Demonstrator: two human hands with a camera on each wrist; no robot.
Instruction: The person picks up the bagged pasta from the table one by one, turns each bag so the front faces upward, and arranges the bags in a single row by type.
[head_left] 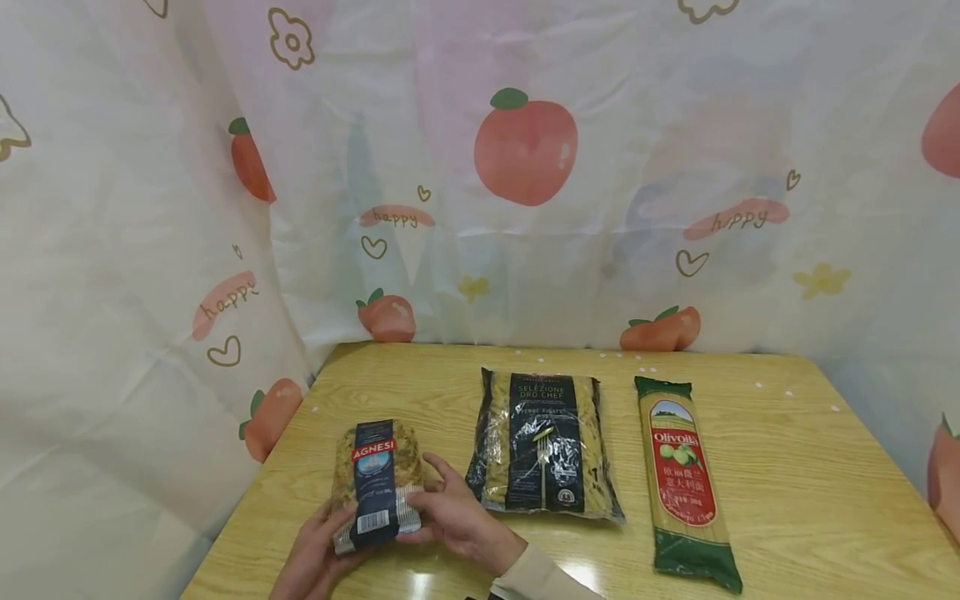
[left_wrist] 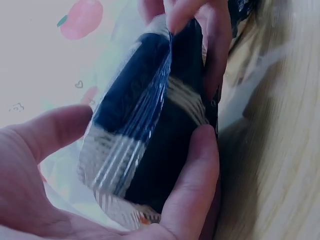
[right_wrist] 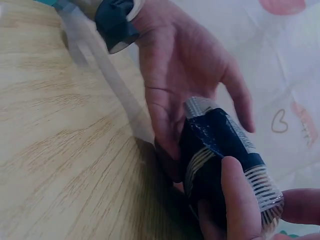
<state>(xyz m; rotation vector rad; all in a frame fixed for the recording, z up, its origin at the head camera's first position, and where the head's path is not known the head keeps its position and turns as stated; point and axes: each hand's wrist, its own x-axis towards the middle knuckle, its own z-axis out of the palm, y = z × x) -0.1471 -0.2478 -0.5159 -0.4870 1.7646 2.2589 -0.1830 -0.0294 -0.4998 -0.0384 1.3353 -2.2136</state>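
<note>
Both hands hold a small bag of pasta (head_left: 375,483) at the left of the table in the head view. It has a dark label marked AGNESI, a barcode and silver-striped film at its near end. My left hand (head_left: 318,550) grips the near left corner. From the other side, my right hand (head_left: 461,517) pinches the right edge, thumb over the film. Folded dark film at the bag's end (left_wrist: 150,165) faces the left wrist camera, with a left fingertip (left_wrist: 200,150) against it. In the right wrist view, fingers of my right hand (right_wrist: 240,200) press the bag.
A larger bag of penne (head_left: 543,446) lies mid-table, just right of my right hand. Farther right lies a long packet of spaghetti (head_left: 682,483) with green ends. Printed fabric (head_left: 525,250) hangs behind and left of the wooden table (head_left: 810,500).
</note>
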